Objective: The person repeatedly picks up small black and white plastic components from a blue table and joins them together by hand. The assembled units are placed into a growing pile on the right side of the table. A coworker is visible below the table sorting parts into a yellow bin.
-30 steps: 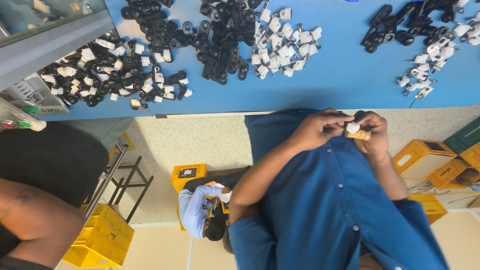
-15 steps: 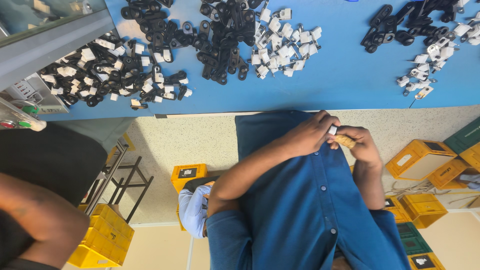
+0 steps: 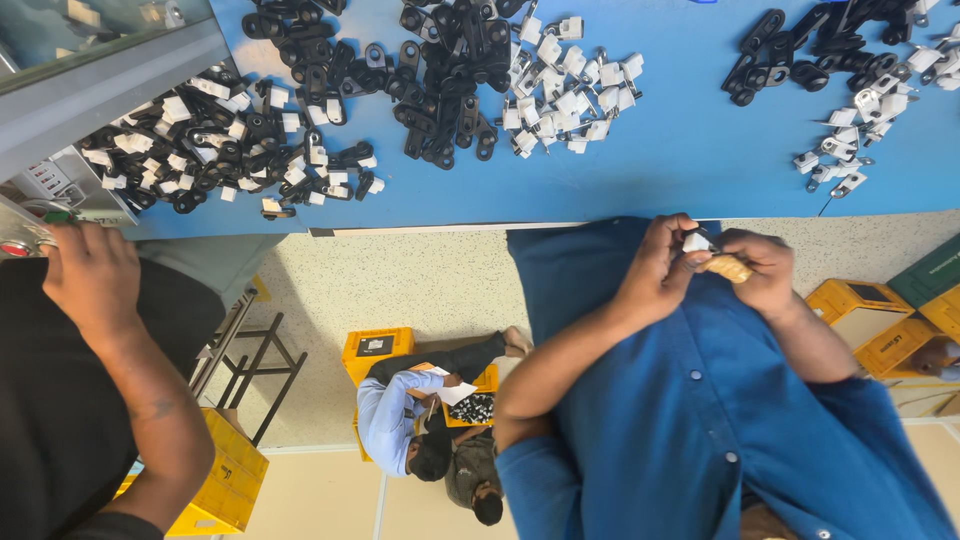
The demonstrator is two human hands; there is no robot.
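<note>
A small white part (image 3: pixel 697 242) sits between the two hands, held up in front of the blue shirt (image 3: pixel 640 440) just below the table edge. The left hand (image 3: pixel 655 272) has its fingertips closed on the white part from the left. Right beside it, touching it from below, is a tan piece (image 3: pixel 726 267). The right hand (image 3: pixel 765 272) is curled shut around this piece, which pokes out of the fist toward the left hand. The two hands meet at these parts, and their knuckles almost touch. How the white part and the tan piece join is too small to tell.

Above the hands lies the blue table (image 3: pixel 680 170). On it, well apart from the hands, are heaps of small parts:
- a pile of black parts (image 3: pixel 450 80) near the middle
- a cluster of white parts (image 3: pixel 570 90) just to the right of the black pile
- a mixed black and white heap (image 3: pixel 220 140) to the left
- more black parts (image 3: pixel 800 50) and white parts (image 3: pixel 850 150) at the far right

At the left a second person in black rests a hand (image 3: pixel 90 280) by a grey box (image 3: pixel 100 70). Yellow crates (image 3: pixel 880 325) stand on the speckled floor (image 3: pixel 430 280) to the right. Two more people (image 3: pixel 430 420) sit on the floor by another yellow crate (image 3: pixel 375 345).
</note>
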